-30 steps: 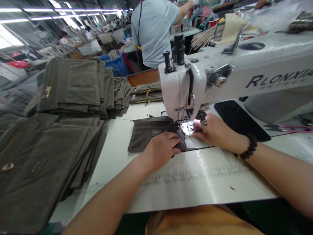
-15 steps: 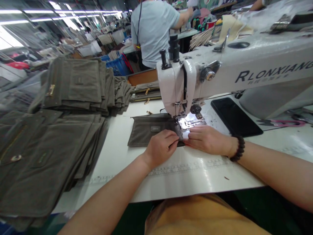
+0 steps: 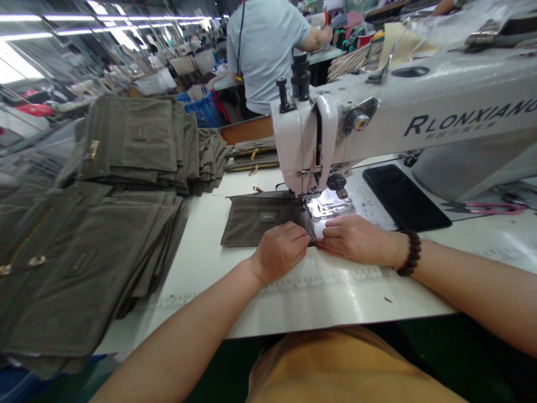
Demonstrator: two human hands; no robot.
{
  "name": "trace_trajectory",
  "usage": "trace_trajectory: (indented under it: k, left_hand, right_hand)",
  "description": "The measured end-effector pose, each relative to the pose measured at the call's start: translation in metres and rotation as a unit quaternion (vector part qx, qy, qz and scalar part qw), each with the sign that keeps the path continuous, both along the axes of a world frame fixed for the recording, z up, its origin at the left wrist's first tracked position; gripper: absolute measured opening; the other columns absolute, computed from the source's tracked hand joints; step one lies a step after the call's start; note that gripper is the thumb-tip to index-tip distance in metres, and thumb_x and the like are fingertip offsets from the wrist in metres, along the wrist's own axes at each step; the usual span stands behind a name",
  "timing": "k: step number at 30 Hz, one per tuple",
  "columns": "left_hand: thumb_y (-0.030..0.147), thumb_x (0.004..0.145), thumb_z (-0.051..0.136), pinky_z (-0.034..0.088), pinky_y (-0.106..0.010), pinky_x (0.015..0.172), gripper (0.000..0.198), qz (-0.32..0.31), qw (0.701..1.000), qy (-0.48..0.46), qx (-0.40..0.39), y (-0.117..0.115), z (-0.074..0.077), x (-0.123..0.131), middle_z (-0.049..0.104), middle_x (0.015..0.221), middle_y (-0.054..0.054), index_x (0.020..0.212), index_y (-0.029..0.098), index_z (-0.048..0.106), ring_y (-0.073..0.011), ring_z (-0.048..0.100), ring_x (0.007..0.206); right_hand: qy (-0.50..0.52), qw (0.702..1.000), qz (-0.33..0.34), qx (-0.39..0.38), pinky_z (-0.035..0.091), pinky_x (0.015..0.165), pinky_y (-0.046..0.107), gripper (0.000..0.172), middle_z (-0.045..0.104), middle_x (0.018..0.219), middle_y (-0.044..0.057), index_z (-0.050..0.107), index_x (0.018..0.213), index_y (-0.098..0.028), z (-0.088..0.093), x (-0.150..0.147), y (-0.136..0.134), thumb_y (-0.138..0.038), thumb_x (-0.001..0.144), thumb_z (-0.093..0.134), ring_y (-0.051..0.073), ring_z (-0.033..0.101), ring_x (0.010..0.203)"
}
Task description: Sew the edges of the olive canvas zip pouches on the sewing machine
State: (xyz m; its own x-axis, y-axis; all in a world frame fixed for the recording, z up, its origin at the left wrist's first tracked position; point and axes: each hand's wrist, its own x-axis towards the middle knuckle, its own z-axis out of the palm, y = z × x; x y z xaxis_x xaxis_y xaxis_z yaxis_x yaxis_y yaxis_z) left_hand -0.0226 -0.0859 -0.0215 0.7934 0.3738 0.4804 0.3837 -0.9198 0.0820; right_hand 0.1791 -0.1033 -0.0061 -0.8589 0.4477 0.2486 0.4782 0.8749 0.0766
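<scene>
A flat olive-brown fabric pouch [image 3: 245, 223] with a small label patch lies on the white table, its right edge under the needle area of the sewing machine [image 3: 293, 148]. My left hand [image 3: 282, 251] is closed, with bent fingers gripping the pouch near its lower right corner. Against that same corner, from the right, my right hand [image 3: 358, 240] pinches the edge with its fingers together; the fingertips are partly hidden. A dark beaded bracelet [image 3: 409, 253] circles the right wrist. Past the pouch's top edge a gold zipper pull [image 3: 257, 189] sticks out.
Stacks of similar pouches [image 3: 130, 140] and larger pieces [image 3: 79, 280] fill the left side. A black phone [image 3: 405, 197] and pink-handled scissors [image 3: 490, 208] lie right of the needle. Behind the machine, more zippered pouches [image 3: 254, 154] lie near a person in a light shirt [image 3: 268, 53].
The pouch sits slightly farther up the picture, and its lower edge looks straighter beside my hands. Both hands keep their hold; the view has shifted a little.
</scene>
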Motion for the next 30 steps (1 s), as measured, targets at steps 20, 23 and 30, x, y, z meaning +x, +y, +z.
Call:
trace_trajectory:
  k: [20, 23, 30]
  left_hand:
    - [0.014, 0.083, 0.046, 0.049, -0.025, 0.066, 0.014, -0.005, 0.999, -0.04, -0.032, 0.0, -0.003, 0.002, 0.063, 0.078, -0.005, 0.079, 0.012, 0.06, -0.014, 0.055, 0.074]
    - [0.014, 0.083, 0.047, 0.049, -0.025, 0.067, 0.013, -0.009, 0.999, -0.043, -0.019, 0.001, -0.005, 0.001, 0.063, 0.078, -0.005, 0.078, 0.012, 0.06, -0.0143, 0.055, 0.074]
    - [0.013, 0.082, 0.046, 0.047, -0.025, 0.066, 0.014, 0.002, 1.0, -0.019, -0.002, 0.001, -0.005, 0.002, 0.061, 0.076, -0.004, 0.077, 0.012, 0.059, -0.0145, 0.053, 0.073]
  right_hand:
    - [0.094, 0.992, -0.072, 0.036, 0.032, 0.055, 0.027, 0.025, 0.052, 0.064, 0.004, 0.061, 0.08, -0.011, -0.003, -0.001, -0.005, -0.021, 0.089, 0.04, 0.014, 0.042, 0.06]
    - [0.091, 0.992, -0.067, 0.051, 0.032, 0.055, 0.027, 0.024, 0.052, 0.064, 0.003, 0.06, 0.084, -0.012, -0.004, -0.003, -0.005, -0.02, 0.089, 0.038, 0.014, 0.042, 0.06]
    - [0.089, 0.995, -0.033, 0.04, 0.031, 0.054, 0.027, 0.028, 0.052, 0.062, 0.002, 0.059, 0.073, -0.013, -0.009, -0.002, -0.003, -0.016, 0.089, 0.036, 0.012, 0.041, 0.058]
